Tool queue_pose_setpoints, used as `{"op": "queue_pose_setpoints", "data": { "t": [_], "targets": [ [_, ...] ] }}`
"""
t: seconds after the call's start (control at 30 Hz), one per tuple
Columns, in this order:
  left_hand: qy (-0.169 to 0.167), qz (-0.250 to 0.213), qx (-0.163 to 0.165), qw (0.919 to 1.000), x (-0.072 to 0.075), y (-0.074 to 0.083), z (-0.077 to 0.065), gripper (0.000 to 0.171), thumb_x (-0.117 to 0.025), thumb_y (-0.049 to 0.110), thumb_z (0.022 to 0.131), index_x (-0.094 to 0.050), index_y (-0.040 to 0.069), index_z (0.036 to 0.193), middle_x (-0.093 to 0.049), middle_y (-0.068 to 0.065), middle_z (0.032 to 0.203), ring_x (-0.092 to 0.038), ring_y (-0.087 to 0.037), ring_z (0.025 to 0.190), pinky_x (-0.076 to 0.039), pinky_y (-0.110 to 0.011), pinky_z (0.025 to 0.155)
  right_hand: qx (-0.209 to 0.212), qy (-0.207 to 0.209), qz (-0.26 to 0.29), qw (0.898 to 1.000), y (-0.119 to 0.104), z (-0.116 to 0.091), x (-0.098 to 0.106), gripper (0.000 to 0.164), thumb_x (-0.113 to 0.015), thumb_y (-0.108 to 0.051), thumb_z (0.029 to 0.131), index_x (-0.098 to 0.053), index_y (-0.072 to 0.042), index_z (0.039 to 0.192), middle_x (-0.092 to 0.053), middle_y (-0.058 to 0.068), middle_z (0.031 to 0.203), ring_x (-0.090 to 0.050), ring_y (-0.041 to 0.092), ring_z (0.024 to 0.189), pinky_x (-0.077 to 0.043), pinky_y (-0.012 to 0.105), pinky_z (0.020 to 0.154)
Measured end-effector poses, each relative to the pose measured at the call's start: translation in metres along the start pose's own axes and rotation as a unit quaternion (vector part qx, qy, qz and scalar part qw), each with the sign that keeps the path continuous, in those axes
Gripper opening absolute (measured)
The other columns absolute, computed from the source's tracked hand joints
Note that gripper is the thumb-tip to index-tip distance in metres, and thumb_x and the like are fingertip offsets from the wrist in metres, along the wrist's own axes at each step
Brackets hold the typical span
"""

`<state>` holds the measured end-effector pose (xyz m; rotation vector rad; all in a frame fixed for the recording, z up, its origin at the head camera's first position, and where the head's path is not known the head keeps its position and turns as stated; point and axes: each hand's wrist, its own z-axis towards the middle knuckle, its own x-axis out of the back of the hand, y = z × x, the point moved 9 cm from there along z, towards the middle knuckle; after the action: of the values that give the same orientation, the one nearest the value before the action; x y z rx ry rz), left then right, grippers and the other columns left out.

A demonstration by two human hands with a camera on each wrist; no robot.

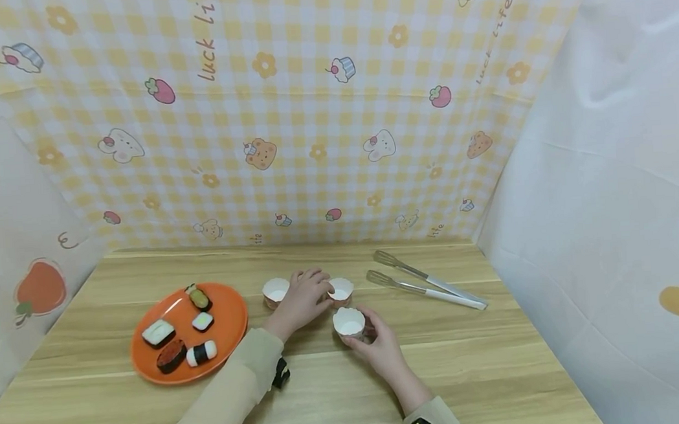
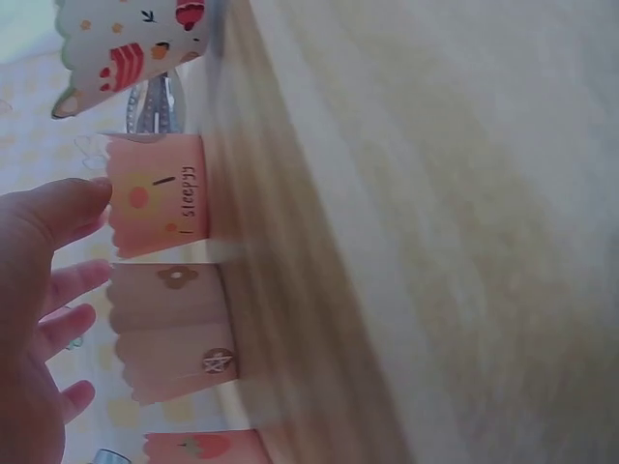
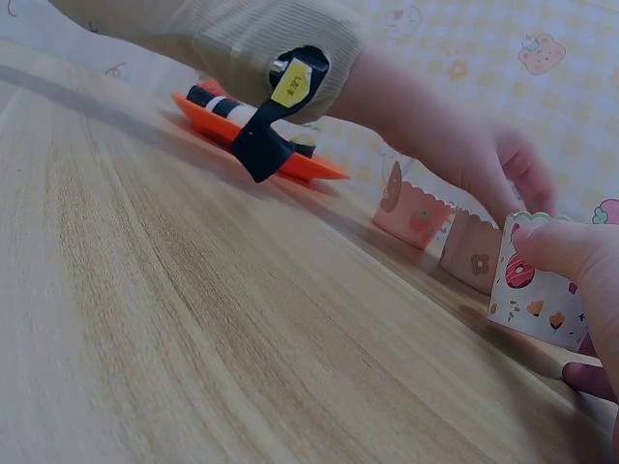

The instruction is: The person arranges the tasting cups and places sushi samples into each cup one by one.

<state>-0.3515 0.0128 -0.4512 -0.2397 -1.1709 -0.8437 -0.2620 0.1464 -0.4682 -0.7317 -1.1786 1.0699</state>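
A white paper baking cup with a printed donut is gripped by my right hand, thumb on the near side, fingers on the far side. In the left wrist view this cup is raised and tilted. My left hand reaches over the row of cups with its fingers spread. One of its fingertips is right at the rim of a pink cup lettered "sleepyy". Beside that stands a brown cup, mostly hidden under my left hand in the head view. Another pink cup, with a strawberry, ends the row at the left.
An orange oval plate with several sushi pieces lies left of my left forearm. Metal tongs with white handles lie at the back right of the wooden table. A checked cloth hangs behind, with white cloth at both sides.
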Motion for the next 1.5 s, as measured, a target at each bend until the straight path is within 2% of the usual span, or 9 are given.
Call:
{"op": "queue_pose_setpoints", "data": {
  "t": [0.2, 0.37, 0.6, 0.87, 1.03, 1.27, 1.5],
  "targets": [
    [-0.006, 0.007, -0.012, 0.9999, 0.004, 0.006, 0.001, 0.016, -0.075, 0.023, 0.085, -0.070, 0.017, 0.099, -0.060, -0.008, 0.124, -0.045, -0.030, 0.124, -0.033, -0.062, 0.101, 0.003, 0.002, -0.005, 1.000, 0.001, -0.001, 0.000, 0.062, -0.079, -0.005, 0.078, -0.049, 0.010, 0.130, -0.058, 0.022, 0.121, -0.059, 0.036, 0.101, -0.051, 0.054, 0.085],
    [-0.005, 0.006, -0.014, 0.9999, 0.007, 0.007, -0.001, 0.016, -0.074, 0.022, 0.086, -0.071, 0.017, 0.100, -0.061, -0.004, 0.118, -0.050, -0.025, 0.116, -0.037, -0.057, 0.100, 0.005, 0.001, -0.007, 1.000, 0.001, -0.001, 0.000, 0.062, -0.079, -0.005, 0.078, -0.049, 0.011, 0.130, -0.059, 0.022, 0.120, -0.059, 0.036, 0.101, -0.051, 0.054, 0.085],
    [0.006, -0.040, -0.027, 0.9988, 0.015, 0.012, -0.006, 0.018, -0.073, 0.020, 0.086, -0.071, 0.014, 0.102, -0.063, -0.002, 0.108, -0.054, -0.023, 0.104, -0.044, -0.046, 0.091, 0.005, -0.001, -0.007, 1.000, 0.001, -0.002, 0.000, 0.062, -0.079, -0.005, 0.079, -0.049, 0.010, 0.131, -0.059, 0.022, 0.120, -0.060, 0.035, 0.101, -0.052, 0.053, 0.085],
    [0.006, -0.054, -0.046, 0.9975, 0.024, 0.020, -0.008, 0.019, -0.071, 0.018, 0.088, -0.070, 0.011, 0.105, -0.066, -0.003, 0.104, -0.055, -0.016, 0.090, -0.050, -0.034, 0.075, 0.006, 0.000, -0.010, 1.000, -0.001, -0.002, 0.000, 0.062, -0.079, -0.005, 0.079, -0.048, 0.011, 0.131, -0.059, 0.022, 0.120, -0.060, 0.036, 0.101, -0.052, 0.054, 0.085],
    [-0.003, -0.092, -0.039, 0.9950, 0.029, 0.023, -0.009, 0.018, -0.069, 0.013, 0.089, -0.070, 0.008, 0.106, -0.067, -0.002, 0.094, -0.056, -0.009, 0.076, -0.052, -0.026, 0.067, 0.002, 0.004, -0.010, 1.000, 0.000, -0.001, 0.000, 0.062, -0.079, -0.005, 0.079, -0.049, 0.010, 0.131, -0.059, 0.021, 0.120, -0.060, 0.034, 0.101, -0.052, 0.051, 0.085],
    [-0.007, -0.108, -0.028, 0.9938, 0.030, 0.023, -0.017, 0.016, -0.065, 0.010, 0.090, -0.071, 0.009, 0.104, -0.068, 0.000, 0.093, -0.059, -0.012, 0.082, -0.054, -0.030, 0.073, 0.001, 0.007, -0.006, 1.000, 0.001, -0.001, 0.000, 0.062, -0.079, -0.005, 0.078, -0.049, 0.010, 0.131, -0.058, 0.022, 0.122, -0.060, 0.034, 0.100, -0.053, 0.048, 0.085],
    [-0.007, -0.127, -0.023, 0.9916, 0.027, 0.020, -0.025, 0.014, -0.065, 0.009, 0.090, -0.071, 0.013, 0.103, -0.068, -0.001, 0.098, -0.061, -0.014, 0.089, -0.054, -0.032, 0.076, -0.007, 0.005, 0.000, 1.000, -0.001, -0.002, 0.000, 0.062, -0.078, -0.004, 0.079, -0.048, 0.010, 0.131, -0.057, 0.022, 0.123, -0.060, 0.035, 0.102, -0.051, 0.052, 0.087]
  ]
}}
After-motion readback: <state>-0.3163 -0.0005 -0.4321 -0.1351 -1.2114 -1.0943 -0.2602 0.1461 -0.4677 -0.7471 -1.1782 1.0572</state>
